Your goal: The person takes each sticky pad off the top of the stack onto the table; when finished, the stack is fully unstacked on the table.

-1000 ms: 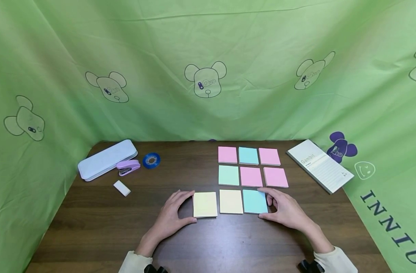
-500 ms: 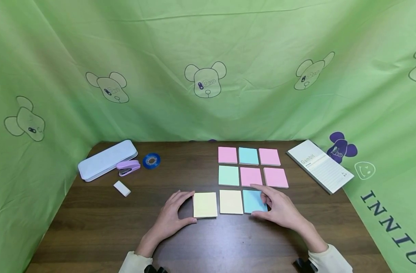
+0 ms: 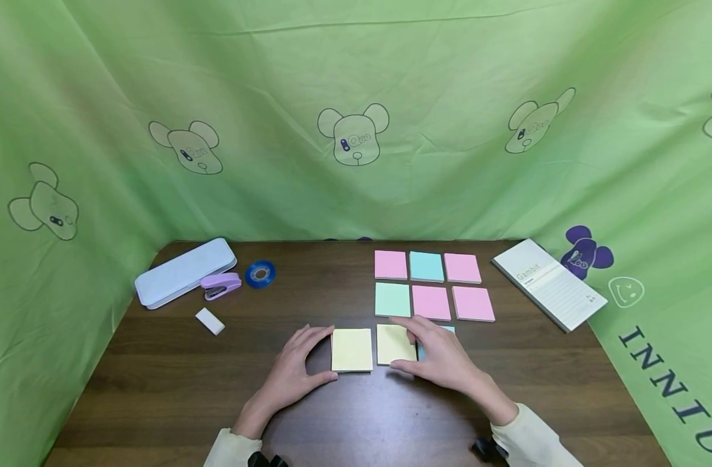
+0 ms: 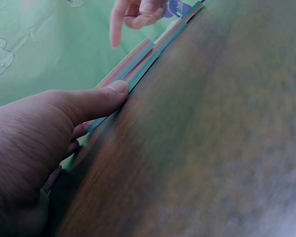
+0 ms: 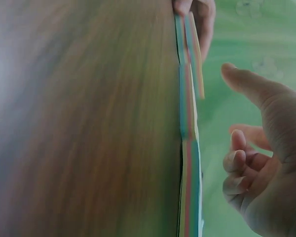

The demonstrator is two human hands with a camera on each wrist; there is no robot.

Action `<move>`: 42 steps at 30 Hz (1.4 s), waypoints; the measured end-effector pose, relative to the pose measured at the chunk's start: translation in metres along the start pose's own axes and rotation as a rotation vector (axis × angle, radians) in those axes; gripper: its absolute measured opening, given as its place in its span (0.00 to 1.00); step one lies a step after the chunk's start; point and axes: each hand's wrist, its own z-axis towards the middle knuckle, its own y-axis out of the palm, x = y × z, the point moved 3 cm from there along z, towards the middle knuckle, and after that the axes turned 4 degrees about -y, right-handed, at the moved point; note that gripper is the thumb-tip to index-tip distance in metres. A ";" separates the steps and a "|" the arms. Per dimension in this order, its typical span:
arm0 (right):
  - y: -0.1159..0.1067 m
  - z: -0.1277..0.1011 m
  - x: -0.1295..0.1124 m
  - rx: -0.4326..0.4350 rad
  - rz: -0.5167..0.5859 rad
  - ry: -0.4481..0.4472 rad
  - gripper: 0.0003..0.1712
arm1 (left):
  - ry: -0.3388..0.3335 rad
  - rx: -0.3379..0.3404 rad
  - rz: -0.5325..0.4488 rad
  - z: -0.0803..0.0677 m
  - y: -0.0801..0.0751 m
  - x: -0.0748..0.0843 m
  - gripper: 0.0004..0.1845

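Nearest my left hand (image 3: 294, 366) is a pale yellow sticky note stack (image 3: 351, 350), held by its left side between thumb and fingers. Colored layers show along that stack's edge (image 4: 130, 66) in the left wrist view, where the thumb lies against it. My right hand (image 3: 443, 360) hovers over the cream sticky note pad (image 3: 393, 345) to its right, thumb and index finger spread, other fingers loosely bent. In the right wrist view the right hand (image 5: 266, 143) is apart from the pads and holds nothing. The hand mostly covers a blue sticky note pad (image 3: 448, 329).
Behind are two rows of pads, including a green pad (image 3: 392, 299) and a pink pad (image 3: 473, 303). A notepad (image 3: 548, 285) lies at the right. At the left are a pencil case (image 3: 185, 272), stapler (image 3: 220, 285), blue tape roll (image 3: 260, 274) and white eraser (image 3: 210, 321).
My right hand has moved left, from the right side of the blue pad to above the cream pad. The left hand and the yellow stack have stayed in place.
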 end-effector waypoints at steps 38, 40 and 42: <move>0.033 0.039 -0.031 -0.104 -0.108 0.032 0.44 | -0.016 -0.001 -0.055 -0.002 -0.001 0.002 0.53; 0.028 0.043 -0.029 -0.087 -0.094 0.036 0.44 | -0.018 -0.003 -0.052 -0.001 -0.001 0.002 0.52; 0.024 0.048 -0.027 -0.058 -0.083 0.041 0.45 | -0.019 -0.010 -0.054 -0.001 -0.001 0.002 0.52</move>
